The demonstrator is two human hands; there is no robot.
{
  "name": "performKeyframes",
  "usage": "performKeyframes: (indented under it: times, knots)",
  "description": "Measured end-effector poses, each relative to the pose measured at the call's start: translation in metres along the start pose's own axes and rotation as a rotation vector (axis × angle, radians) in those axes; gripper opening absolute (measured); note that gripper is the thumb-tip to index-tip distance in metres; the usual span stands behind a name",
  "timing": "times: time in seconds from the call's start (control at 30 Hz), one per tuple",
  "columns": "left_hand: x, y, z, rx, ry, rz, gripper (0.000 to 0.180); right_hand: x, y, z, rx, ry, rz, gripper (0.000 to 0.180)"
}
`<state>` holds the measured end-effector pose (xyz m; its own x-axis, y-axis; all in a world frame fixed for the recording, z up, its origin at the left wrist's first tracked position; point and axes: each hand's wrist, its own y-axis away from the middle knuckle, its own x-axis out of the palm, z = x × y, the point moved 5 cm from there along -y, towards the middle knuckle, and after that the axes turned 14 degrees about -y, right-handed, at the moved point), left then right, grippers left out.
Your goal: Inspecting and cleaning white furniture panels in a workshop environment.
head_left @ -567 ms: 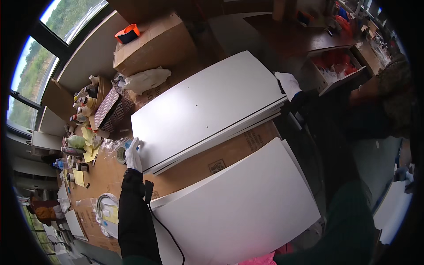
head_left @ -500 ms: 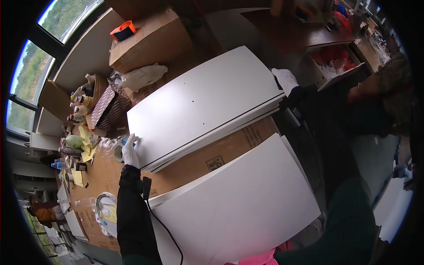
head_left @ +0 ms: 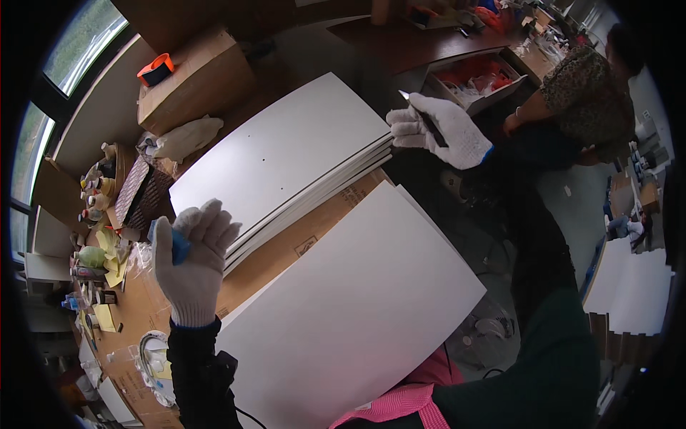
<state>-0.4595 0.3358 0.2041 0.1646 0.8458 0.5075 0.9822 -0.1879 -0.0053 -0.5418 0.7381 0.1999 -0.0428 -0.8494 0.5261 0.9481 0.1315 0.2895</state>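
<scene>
One white-gloved left hand (head_left: 191,275) hung at the left end of a stack of white panels (head_left: 286,143), its thumb pinning a blue piece (head_left: 180,248) while the other fingers spread loosely. Near the stack's right end, the gloved right hand (head_left: 457,136) grasped a dark pointed tool (head_left: 431,130), fingers extended. The stack rested on a cardboard-covered bench (head_left: 146,311), beyond a large white sheet (head_left: 357,279). Careful handling probably meant angling that tip away from the smooth faces and keeping edges aligned.
</scene>
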Motion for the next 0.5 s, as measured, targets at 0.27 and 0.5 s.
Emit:
performKeyframes:
  times: [0.27,0.5]
  knots:
    - [0.209,0.138,-0.011,0.135,0.671,0.578,0.063,0.065,0.211,-0.106,0.147,0.141,0.100,0.029]
    - [0.244,0.195,-0.033,0.456,0.908,0.977,0.060,0.032,0.280,-0.136,-0.337,0.889,-0.029,0.020]
